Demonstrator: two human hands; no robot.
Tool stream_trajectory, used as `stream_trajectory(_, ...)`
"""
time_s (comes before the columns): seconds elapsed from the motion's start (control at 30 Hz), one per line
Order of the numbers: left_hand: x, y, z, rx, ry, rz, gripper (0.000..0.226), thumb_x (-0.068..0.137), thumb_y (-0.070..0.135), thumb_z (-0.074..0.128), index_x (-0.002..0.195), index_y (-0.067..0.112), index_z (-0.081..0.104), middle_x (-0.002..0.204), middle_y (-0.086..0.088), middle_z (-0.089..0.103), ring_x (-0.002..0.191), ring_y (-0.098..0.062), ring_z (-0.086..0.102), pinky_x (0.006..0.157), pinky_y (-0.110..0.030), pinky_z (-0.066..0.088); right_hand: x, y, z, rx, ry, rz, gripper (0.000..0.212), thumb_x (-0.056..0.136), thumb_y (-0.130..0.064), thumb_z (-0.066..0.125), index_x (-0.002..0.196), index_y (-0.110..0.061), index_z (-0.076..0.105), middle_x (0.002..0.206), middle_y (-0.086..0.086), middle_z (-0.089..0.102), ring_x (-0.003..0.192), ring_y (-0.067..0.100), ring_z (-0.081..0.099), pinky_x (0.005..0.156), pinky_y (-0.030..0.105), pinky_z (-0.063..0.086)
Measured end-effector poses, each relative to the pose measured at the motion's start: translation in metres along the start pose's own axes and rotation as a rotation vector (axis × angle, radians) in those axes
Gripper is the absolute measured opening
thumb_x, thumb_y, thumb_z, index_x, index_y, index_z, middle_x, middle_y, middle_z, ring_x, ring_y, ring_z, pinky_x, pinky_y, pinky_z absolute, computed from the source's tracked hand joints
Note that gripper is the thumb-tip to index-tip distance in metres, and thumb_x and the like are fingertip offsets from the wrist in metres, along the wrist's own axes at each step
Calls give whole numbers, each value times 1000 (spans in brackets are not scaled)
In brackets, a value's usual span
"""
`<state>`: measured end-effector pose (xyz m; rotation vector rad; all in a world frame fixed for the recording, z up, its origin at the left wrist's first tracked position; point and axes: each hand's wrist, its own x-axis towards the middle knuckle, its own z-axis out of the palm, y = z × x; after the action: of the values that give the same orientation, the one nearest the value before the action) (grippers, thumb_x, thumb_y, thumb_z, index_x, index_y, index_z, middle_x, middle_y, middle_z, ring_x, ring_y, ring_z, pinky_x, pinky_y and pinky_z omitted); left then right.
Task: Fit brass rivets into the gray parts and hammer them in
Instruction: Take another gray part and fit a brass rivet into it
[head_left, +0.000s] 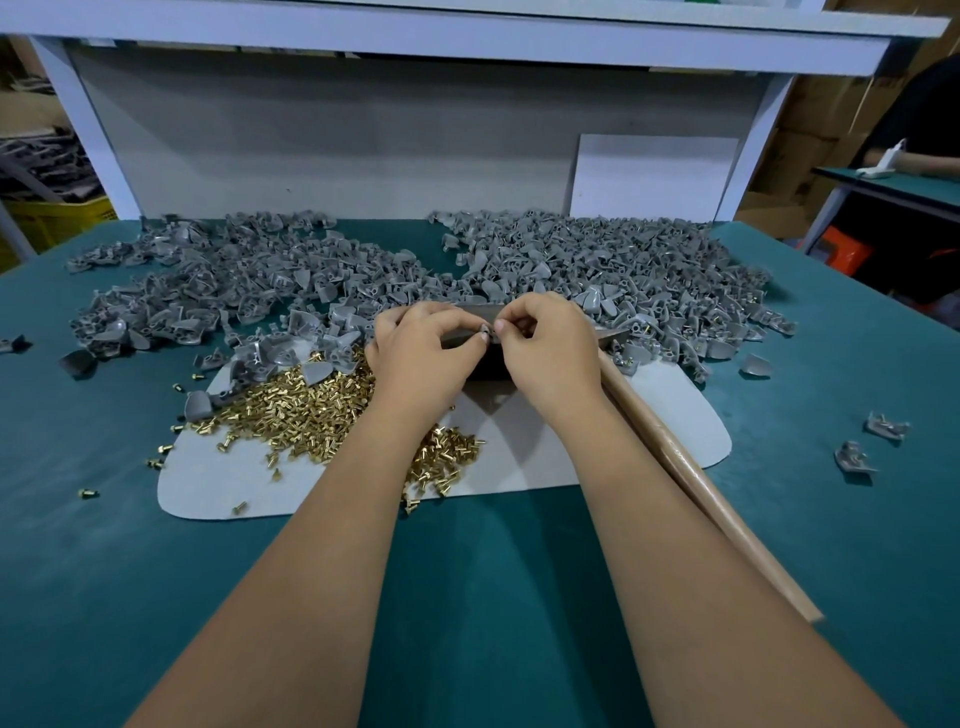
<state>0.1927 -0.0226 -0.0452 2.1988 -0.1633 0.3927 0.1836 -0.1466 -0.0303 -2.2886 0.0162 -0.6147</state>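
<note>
Gray part (486, 332), small, sits pinched between both hands at mid-table: the left hand (423, 353) curls its fingers round it, and the right hand (548, 348) pinches at it with thumb and forefinger. Whether a rivet is in the fingers cannot be told. Just left, rivets (311, 415) lie heaped on a pale mat (545, 447). A hammer (691, 467) handle runs toward the near right edge. Piles of parts (597, 260) spread along the far edge of the table (78, 571).
</note>
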Motion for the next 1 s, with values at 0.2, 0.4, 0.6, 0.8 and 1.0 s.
stream_trajectory(0.2,0,0,0,0,-10,-7,19,88,43,65,75,55,58,126,19,59,126,-17,28,93,-32,15,1,0,0,60,-15,22,22,85,-19,65,69,-33,57,90,-3,65,96,23,58,90,47,45)
stream_trajectory(0.4,0,0,0,-20,-2,-4,24,87,43,67,70,56,58,121,21,58,123,-13,27,91,-31,15,2,2,0,84,-19,44,28,85,-16,64,64,-33,56,87,-5,64,95,22,58,90,48,44)
stream_trajectory(0.6,0,0,0,-20,-4,-14,17,88,43,67,77,53,61,119,22,58,122,-14,27,88,-29,13,3,1,2,63,4,40,25,85,-18,65,67,-33,57,87,-5,64,94,22,58,89,47,46)
stream_trajectory(0.8,1,1,0,-13,-6,-10,24,88,43,67,71,56,56,117,23,56,122,-13,27,86,-27,11,3,2,4,56,24,62,28,84,-21,66,61,-33,54,84,-6,64,93,23,59,88,46,47)
stream_trajectory(1.0,0,1,2,3,8,-16,19,87,47,67,72,55,59,121,22,58,124,-15,28,89,-30,11,2,4,11,180,57,119,20,84,-16,65,68,-27,62,80,-6,63,96,24,57,79,42,51)
